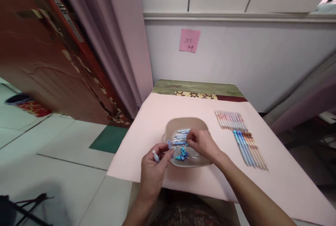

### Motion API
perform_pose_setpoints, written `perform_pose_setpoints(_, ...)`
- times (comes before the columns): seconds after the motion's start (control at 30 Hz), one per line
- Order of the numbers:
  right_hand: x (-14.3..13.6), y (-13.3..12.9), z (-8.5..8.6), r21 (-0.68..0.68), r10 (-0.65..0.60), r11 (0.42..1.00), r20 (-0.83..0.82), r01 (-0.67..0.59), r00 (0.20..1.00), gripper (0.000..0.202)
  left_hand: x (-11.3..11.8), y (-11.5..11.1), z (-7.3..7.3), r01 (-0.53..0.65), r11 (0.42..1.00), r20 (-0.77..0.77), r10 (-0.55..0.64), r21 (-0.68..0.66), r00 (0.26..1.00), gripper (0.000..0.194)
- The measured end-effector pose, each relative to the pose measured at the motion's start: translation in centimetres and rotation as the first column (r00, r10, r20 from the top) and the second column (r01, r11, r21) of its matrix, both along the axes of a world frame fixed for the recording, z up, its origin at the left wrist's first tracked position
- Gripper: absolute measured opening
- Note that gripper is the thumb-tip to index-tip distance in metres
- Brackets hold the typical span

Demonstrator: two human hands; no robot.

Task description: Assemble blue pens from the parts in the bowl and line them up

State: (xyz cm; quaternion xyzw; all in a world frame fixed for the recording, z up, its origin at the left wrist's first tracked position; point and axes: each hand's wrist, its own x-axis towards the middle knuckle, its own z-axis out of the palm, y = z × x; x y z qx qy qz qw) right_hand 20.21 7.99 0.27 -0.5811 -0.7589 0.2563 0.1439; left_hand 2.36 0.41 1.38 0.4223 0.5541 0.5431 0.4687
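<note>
My left hand (154, 164) is closed at the front left of a beige tray. Between its thumb and fingers is a light blue pen barrel (169, 144) with an open end facing up. A pale piece with a white tip (155, 156), seemingly a pen part, also sticks out of that hand. Over the tray (199, 122), my right hand (201, 142) has its fingertips pinched together; what they hold, if anything, is hidden. In the tray lie several pale blue pen barrels (181, 136), a cluster of small bright blue pieces (183, 154) and small white bits (194, 156).
On the right of the pink-covered table (149, 110) lie a row of pale patterned pens (231, 120) and a row of blue and brown-topped pens (249, 149). A white wall with a pink note (189, 40) stands behind. A red door (52, 50) and purple curtain are left.
</note>
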Motion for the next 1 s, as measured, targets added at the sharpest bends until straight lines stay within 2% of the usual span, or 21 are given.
perform_pose_setpoints(0.07, 0.5, -0.1, 0.8, -0.060, -0.032, 0.998, -0.375, 0.010, 0.927, 0.018, 0.2, 0.0, 0.2, 0.022, 1.000, -0.006, -0.022, 0.008, 1.000, 0.019)
perform_pose_setpoints(0.1, 0.7, -0.2, 1.1, -0.074, -0.039, 0.997, -0.472, 0.004, 0.881, 0.020, 0.3, 0.0, 0.2, 0.024, 1.000, -0.007, -0.024, 0.010, 1.000, 0.020)
perform_pose_setpoints(0.13, 0.8, -0.2, 1.2, -0.068, -0.042, 0.998, -0.490, 0.010, 0.871, 0.020, 0.3, 0.0, 0.2, 0.020, 1.000, -0.007, -0.020, 0.011, 1.000, 0.020)
perform_pose_setpoints(0.2, 0.8, -0.2, 1.1, -0.012, -0.040, 0.999, -0.318, 0.039, 0.947, 0.016, 0.1, 0.0, 0.2, 0.003, 1.000, -0.010, -0.003, 0.015, 1.000, 0.021)
perform_pose_setpoints(0.27, 0.7, -0.2, 0.7, 0.034, -0.034, 0.999, -0.007, 0.034, 0.999, 0.014, -0.2, 0.0, 0.1, -0.016, 1.000, -0.008, 0.016, 0.020, 1.000, 0.021)
perform_pose_setpoints(0.3, 0.5, -0.2, 0.5, 0.036, -0.019, 0.999, 0.125, 0.014, 0.992, 0.015, -0.3, -0.1, 0.1, -0.026, 0.999, -0.005, 0.026, 0.022, 1.000, 0.021)
perform_pose_setpoints(0.37, -0.1, -0.1, 0.2, 0.032, 0.041, 0.998, 0.269, -0.051, 0.962, 0.018, -0.4, -0.2, 0.0, -0.041, 0.999, 0.003, 0.041, 0.025, 0.999, 0.021)
perform_pose_setpoints(0.57, -3.4, 0.4, -0.3, 0.059, 0.282, 0.940, 0.417, -0.335, 0.864, 0.021, -0.1, -0.5, 0.5, -0.043, 0.999, 0.003, 0.043, 0.023, 0.999, 0.020)
perform_pose_setpoints(0.73, -4.7, 1.0, -1.4, 0.028, 0.343, 0.916, 0.461, -0.399, 0.819, 0.019, -0.2, -0.8, 0.8, -0.053, 0.998, -0.005, 0.053, 0.027, 0.999, 0.019)
perform_pose_setpoints(1.0, -5.2, 0.6, -2.2, 0.009, 0.431, 0.866, 0.492, -0.500, 0.756, 0.022, -0.5, -0.8, -0.1, -0.015, 1.000, -0.008, 0.015, 0.018, 1.000, 0.018)
